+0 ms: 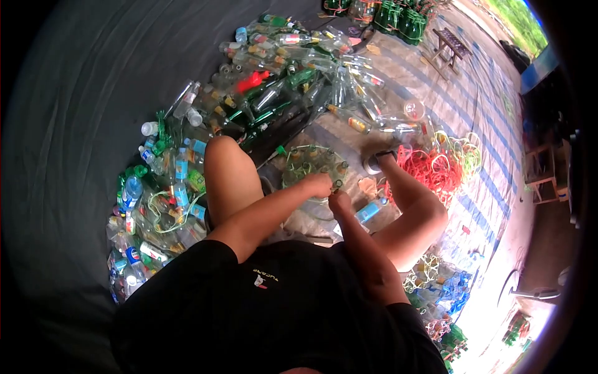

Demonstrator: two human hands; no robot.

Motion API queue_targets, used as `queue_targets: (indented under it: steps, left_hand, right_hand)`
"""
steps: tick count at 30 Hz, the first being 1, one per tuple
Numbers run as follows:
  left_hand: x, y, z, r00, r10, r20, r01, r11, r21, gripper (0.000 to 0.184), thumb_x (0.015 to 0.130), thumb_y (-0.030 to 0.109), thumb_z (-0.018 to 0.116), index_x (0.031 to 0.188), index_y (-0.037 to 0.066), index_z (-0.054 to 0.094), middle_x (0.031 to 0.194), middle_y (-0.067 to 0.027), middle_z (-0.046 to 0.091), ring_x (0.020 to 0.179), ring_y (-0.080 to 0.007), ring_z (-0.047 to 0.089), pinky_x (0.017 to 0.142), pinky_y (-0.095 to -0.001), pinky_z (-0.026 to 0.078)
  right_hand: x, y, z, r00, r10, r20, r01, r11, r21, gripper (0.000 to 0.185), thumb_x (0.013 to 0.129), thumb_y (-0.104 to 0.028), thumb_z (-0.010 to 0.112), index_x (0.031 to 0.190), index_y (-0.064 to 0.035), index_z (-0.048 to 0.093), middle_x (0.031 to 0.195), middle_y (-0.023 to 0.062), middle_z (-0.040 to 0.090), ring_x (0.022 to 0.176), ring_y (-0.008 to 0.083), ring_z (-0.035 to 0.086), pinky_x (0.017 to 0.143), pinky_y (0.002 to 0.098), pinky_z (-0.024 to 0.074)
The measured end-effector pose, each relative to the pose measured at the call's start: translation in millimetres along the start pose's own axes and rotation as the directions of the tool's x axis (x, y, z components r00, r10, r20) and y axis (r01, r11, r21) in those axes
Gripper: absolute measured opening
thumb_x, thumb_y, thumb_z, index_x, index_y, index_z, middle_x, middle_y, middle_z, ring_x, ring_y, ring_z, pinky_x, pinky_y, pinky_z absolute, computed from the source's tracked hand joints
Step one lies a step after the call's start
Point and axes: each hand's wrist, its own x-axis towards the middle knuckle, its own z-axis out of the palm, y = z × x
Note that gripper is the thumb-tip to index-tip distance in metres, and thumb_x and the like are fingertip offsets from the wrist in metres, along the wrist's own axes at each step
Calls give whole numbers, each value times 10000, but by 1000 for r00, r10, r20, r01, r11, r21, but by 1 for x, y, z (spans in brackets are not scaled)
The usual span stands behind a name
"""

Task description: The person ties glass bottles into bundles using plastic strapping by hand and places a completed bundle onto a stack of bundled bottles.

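A round bundle of clear glass bottles (309,157) stands upright between my legs, necks up. At its near right edge my left hand (319,185) is closed, its fingers curled in beside the bottle necks. Just below and to the right, my right hand (339,202) is closed too, close to my left hand. One bottle mouth (337,184) shows between the two hands. What the fingers grip is too small to make out. A plastic bottle with a blue label (369,211) lies to the right of my right hand.
Loose glass bottles (293,56) are heaped ahead, plastic bottles (180,174) to the left. Tangled red strapping (427,168) lies beyond my right leg. Tied green bottle bundles (398,22) and a small stool (447,47) stand farther off. More bundles (439,290) sit behind at right.
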Motion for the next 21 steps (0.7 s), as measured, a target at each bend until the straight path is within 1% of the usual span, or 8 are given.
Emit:
queue_targets:
  steps: [2, 9, 10, 12, 14, 18, 20, 21]
  left_hand:
    - [-6, 5, -8, 1000, -25, -1, 25, 999, 49, 303, 789, 219, 584, 985, 44, 735, 1055, -164, 698, 1013, -319, 668, 847, -424, 531]
    - [-6, 19, -14, 999, 44, 10, -45, 939, 340, 267, 803, 172, 596, 994, 58, 743, 1069, -144, 704, 1021, -303, 674, 874, -403, 535]
    - [-9, 22, -22, 997, 66, 33, -73, 908, 412, 257, 798, 155, 609, 995, 63, 745, 1070, -143, 705, 1027, -303, 673, 875, -401, 536]
    - [-5, 23, -32, 998, 46, 36, -57, 901, 429, 252, 790, 145, 621, 994, 61, 744, 1074, -144, 704, 1027, -304, 673, 866, -405, 540]
    - [-2, 20, -35, 999, 23, 39, -38, 895, 444, 249, 781, 134, 634, 993, 59, 743, 1078, -145, 703, 1027, -304, 673, 857, -409, 543]
    - [3, 12, -42, 997, 50, 63, -74, 875, 478, 240, 785, 113, 629, 989, 56, 742, 1066, -160, 702, 994, -316, 682, 825, -418, 553]
    - [5, 7, -42, 997, 47, 58, -69, 879, 471, 238, 783, 96, 627, 988, 53, 741, 1061, -167, 701, 982, -321, 685, 817, -421, 555]
    - [5, 3, -43, 1000, 15, -11, -10, 925, 380, 234, 794, 89, 611, 986, 43, 737, 1053, -179, 700, 975, -330, 685, 815, -426, 555]
  right_hand:
    - [1, 3, 0, 986, -159, -49, 158, 987, -33, 313, 869, -299, 544, 847, -19, 683, 852, 257, 667, 846, 443, 646, 728, 518, 500]
    - [5, 4, -10, 980, -197, -15, 195, 976, -100, 316, 898, -283, 509, 881, -13, 673, 826, 266, 662, 815, 467, 635, 726, 534, 496]
    - [8, 6, -9, 985, -174, 15, 175, 979, -104, 314, 890, -275, 527, 887, 6, 668, 858, 268, 662, 842, 441, 643, 728, 500, 493]
    - [14, 14, -3, 989, -143, 36, 146, 984, -99, 315, 882, -268, 545, 892, 25, 662, 891, 270, 663, 869, 415, 650, 730, 466, 490]
    - [18, 26, 4, 990, -137, 41, 135, 990, 50, 325, 877, -280, 549, 850, 26, 657, 825, 259, 656, 809, 402, 646, 707, 458, 486]
    - [25, 28, -2, 971, -235, 30, 236, 971, -28, 328, 872, -282, 555, 808, 25, 651, 773, 240, 648, 754, 383, 634, 687, 451, 478]
    - [18, 17, -12, 958, -283, 36, 284, 959, -17, 322, 896, -259, 512, 784, 16, 636, 826, 264, 643, 796, 461, 615, 719, 520, 481]
    - [18, 15, -12, 959, -282, 35, 283, 959, -17, 322, 896, -259, 512, 784, 16, 636, 826, 264, 643, 796, 461, 615, 719, 520, 481]
